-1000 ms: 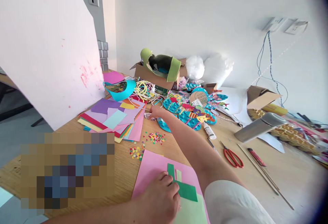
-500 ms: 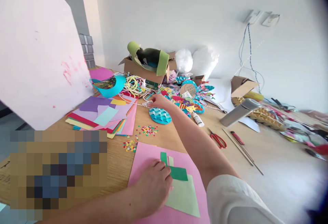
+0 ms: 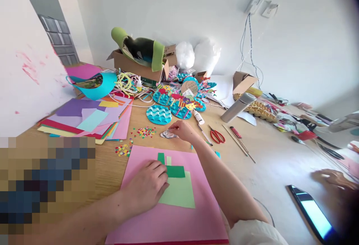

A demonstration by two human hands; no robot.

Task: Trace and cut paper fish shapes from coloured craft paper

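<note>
My left hand (image 3: 147, 185) rests flat with its fingers spread a little, on the pink sheet (image 3: 168, 224) and the left edge of the light green paper (image 3: 181, 192). Dark green strips (image 3: 176, 171) lie by its fingertips, along with a small pale green strip (image 3: 168, 161). My right hand (image 3: 181, 130) pinches a small white paper cutout with dark lines (image 3: 167, 134), just above the wooden table beyond the pink sheet. Colourful confetti (image 3: 146, 132) lies to the left of the cutout.
Stacked coloured paper (image 3: 73, 112) lies at the left. Blue wavy discs (image 3: 159, 114), a glue bottle (image 3: 199, 117), red-handled scissors (image 3: 217, 136), sticks (image 3: 235, 140) and a grey flask (image 3: 238, 107) stand or lie beyond. At the right are a phone (image 3: 311, 213) and another person's hand (image 3: 336, 177).
My right hand has drawn back from near the cords towards the pink sheet, bringing the white cutout. The view has turned right, showing the phone. My left hand stays on the papers.
</note>
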